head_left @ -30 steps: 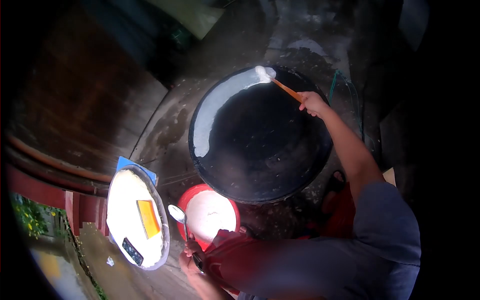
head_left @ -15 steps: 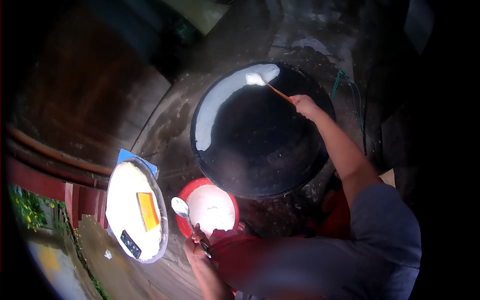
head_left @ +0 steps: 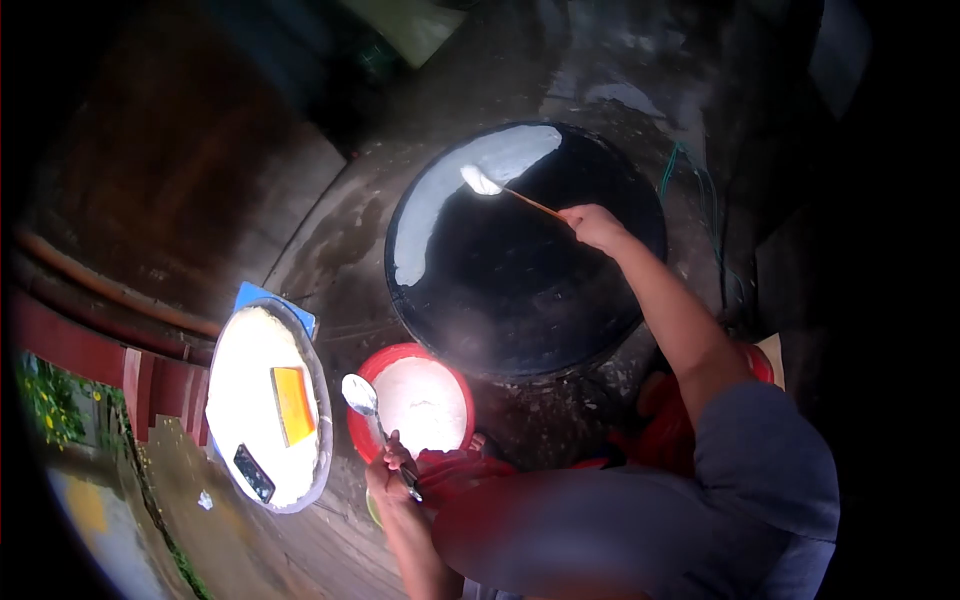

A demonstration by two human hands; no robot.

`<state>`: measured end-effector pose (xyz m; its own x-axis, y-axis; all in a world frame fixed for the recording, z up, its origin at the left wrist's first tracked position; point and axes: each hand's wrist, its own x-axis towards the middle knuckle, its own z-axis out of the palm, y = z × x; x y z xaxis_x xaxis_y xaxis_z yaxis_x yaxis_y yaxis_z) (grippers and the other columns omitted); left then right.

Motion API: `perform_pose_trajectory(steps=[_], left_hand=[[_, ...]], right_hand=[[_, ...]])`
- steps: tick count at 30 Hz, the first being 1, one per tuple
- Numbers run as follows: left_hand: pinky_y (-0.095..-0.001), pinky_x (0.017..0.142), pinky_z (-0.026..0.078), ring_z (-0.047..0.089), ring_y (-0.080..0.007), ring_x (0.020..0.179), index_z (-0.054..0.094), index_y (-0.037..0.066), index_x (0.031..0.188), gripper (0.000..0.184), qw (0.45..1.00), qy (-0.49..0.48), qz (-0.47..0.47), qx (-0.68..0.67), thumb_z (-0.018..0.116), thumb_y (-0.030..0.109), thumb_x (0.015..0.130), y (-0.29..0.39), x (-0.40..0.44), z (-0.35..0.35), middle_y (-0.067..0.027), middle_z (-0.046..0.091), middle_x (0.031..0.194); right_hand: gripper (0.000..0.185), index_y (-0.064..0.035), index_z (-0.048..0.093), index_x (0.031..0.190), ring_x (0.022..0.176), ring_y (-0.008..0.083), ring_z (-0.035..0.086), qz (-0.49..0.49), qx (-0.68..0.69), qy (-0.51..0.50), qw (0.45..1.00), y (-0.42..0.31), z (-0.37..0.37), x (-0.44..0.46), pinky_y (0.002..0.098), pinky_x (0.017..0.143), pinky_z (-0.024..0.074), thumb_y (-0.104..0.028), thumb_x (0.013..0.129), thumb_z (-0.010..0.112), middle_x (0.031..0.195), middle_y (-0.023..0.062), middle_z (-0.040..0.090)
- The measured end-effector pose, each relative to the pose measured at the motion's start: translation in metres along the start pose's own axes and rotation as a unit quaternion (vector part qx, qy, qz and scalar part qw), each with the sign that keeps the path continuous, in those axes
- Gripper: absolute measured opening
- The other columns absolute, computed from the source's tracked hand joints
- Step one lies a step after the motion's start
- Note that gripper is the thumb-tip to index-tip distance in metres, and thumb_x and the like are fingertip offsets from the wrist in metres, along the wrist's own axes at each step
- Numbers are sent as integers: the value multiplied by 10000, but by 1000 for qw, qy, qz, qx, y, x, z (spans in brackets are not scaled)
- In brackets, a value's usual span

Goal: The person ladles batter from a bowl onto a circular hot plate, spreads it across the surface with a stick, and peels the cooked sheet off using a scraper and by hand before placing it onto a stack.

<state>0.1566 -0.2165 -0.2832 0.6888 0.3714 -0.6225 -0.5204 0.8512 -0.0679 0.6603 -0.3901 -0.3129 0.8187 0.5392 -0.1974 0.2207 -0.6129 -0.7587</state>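
Note:
My right hand (head_left: 595, 226) is closed around the thin wooden handle of a spreader (head_left: 481, 180), whose head is coated in white batter. That head touches the inner edge of a curved band of white batter (head_left: 425, 205) along the far and left side of a large round black griddle (head_left: 540, 290). Low in the view, my left hand (head_left: 393, 470) grips a metal ladle (head_left: 361, 395), its bowl smeared white. The ladle's bowl hangs by the left rim of a red basin (head_left: 362, 372) holding white batter (head_left: 420, 400).
Left of the basin stands an oval tub (head_left: 322, 478) of bright white contents, with an orange-yellow rectangular piece (head_left: 292, 405) and a dark phone-like object (head_left: 254, 473) on top. A blue panel (head_left: 262, 296) shows behind it. Green cord (head_left: 705, 185) lies right of the griddle.
My right hand and the spreader have moved left and slightly nearer me over the griddle. The batter band looks wider near its upper middle. My left hand still holds the ladle by the basin.

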Motion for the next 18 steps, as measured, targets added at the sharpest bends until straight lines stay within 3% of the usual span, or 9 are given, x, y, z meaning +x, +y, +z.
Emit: perform_pose_trajectory(steps=[2,6,9,11,13,15,18], left_hand=[[-239,469,425,499,-147,547,460,-126,1009,264,1000,7,13,11,326,70,892,2,1,-4,-92,510,702],[-236,463,418,501,-143,548,456,-125,1016,261,999,9,37,33,328,63,888,-1,-1,-6,-89,512,704],[-237,459,414,501,-143,550,453,-130,1021,263,999,5,32,26,328,58,886,5,0,-10,-93,514,708],[-238,461,416,503,-146,553,452,-131,1023,264,999,-4,37,31,328,57,886,11,2,-16,-97,516,712],[-238,463,418,505,-148,556,451,-133,1026,265,998,-11,44,33,329,56,886,10,0,-22,-101,518,716],[-239,466,418,498,-150,554,452,-133,1029,268,998,-10,46,44,332,60,888,7,-2,-16,-110,518,725],[-241,468,417,487,-148,549,453,-132,1030,270,998,-8,48,45,333,65,890,4,-1,-13,-109,517,727]], right_hand=[[304,-194,591,1134,1013,253,566,32,-36,55,997,-18,-16,-11,338,867,442,-246,880,432,1107,85,596],[286,-239,598,1121,1013,248,563,-25,-43,5,999,-2,37,18,330,851,448,-242,867,466,1107,62,596],[281,-234,602,1117,1007,243,565,-41,-116,-26,992,-37,-3,-30,330,854,448,-240,865,477,1111,59,594],[281,-234,597,1123,1003,236,568,8,-140,48,989,-34,-27,-54,330,849,450,-219,873,469,1108,43,597],[291,-218,588,1137,1016,249,562,78,-69,156,982,5,-21,-41,335,857,446,-197,872,468,1109,58,596],[295,-198,581,1144,1026,269,555,-21,105,99,989,68,24,4,338,868,439,-188,873,466,1111,81,592],[289,-179,585,1135,1005,263,563,-53,-40,-1,998,-10,39,-33,327,866,437,-178,867,477,1106,104,590]])
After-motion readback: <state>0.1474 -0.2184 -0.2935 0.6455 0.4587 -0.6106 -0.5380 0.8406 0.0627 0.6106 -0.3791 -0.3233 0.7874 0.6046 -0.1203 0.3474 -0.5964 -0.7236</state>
